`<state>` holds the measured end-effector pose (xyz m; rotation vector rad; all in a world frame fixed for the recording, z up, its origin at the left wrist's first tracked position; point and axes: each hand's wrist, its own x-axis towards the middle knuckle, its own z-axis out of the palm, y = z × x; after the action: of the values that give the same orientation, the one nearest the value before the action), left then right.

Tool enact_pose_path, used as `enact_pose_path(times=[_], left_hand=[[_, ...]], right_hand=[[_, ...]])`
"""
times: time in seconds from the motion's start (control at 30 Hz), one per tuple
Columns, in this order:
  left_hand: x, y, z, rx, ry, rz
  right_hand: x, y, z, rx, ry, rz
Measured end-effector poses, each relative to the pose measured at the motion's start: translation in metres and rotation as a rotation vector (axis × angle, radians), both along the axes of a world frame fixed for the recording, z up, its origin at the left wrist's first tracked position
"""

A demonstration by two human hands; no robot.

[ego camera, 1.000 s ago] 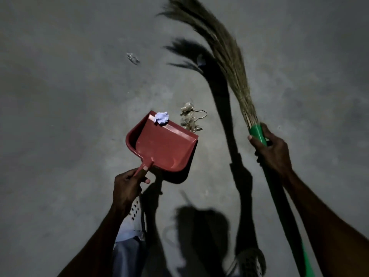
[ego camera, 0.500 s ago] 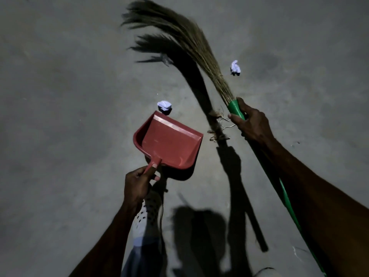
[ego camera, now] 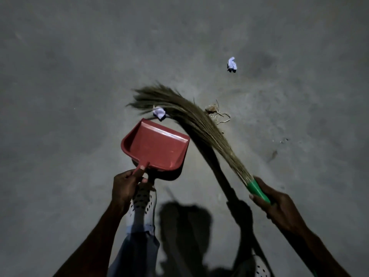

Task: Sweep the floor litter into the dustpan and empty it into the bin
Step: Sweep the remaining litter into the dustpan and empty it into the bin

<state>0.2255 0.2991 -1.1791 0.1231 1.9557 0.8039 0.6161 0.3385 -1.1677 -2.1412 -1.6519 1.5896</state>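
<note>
My left hand grips the handle of a red dustpan, whose open lip faces away from me on the grey floor. My right hand grips the green handle of a grass broom. The broom's bristles curve left across the floor just beyond the dustpan's lip. A crumpled white paper lies under the bristle tips, right in front of the lip. A clump of dry brownish litter with string sits just right of the bristles. A second crumpled white paper lies farther off, upper right.
Bare grey concrete floor stretches all around. My white perforated shoe stands right behind the dustpan; the other shoe shows at the bottom edge. Small specks lie to the right. No bin is in view.
The broom has swung down and back toward me, its bristles now reaching the white paper at the dustpan's lip. My right hand pulled back to the lower right. The dustpan stayed almost in place.
</note>
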Motion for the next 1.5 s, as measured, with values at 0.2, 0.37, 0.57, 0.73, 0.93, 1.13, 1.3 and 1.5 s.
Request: enact_pose_path(times=[0.2,0.37,0.57,0.73,0.93,1.13,1.3,1.5], left_hand=[[-0.001,-0.009,-0.011,-0.029,0.034,-0.072],[0.0,-0.007,-0.018,-0.017,0.023,-0.111],[0.01,0.0,-0.024,-0.015,0.004,-0.22],[0.018,-0.001,-0.027,-0.025,0.006,-0.239],[0.022,0.0,-0.02,-0.029,-0.014,-0.252],[0.02,-0.004,-0.024,-0.055,0.003,-0.259],[0.027,-0.014,-0.031,-0.065,-0.007,-0.245],[0.03,-0.019,-0.033,-0.056,-0.008,-0.268]], right_hand=[[0.004,-0.042,0.018,0.002,0.091,-0.283],[-0.008,0.006,0.001,0.157,0.079,-0.419],[-0.011,0.091,-0.032,0.242,-0.019,-0.445],[-0.006,0.091,-0.049,0.17,-0.07,-0.444],[0.017,0.004,-0.048,0.048,-0.053,-0.393],[0.042,-0.084,-0.026,-0.083,-0.013,-0.238],[0.04,-0.129,-0.009,-0.132,0.044,-0.182],[0.027,-0.124,0.009,-0.035,0.089,-0.307]])
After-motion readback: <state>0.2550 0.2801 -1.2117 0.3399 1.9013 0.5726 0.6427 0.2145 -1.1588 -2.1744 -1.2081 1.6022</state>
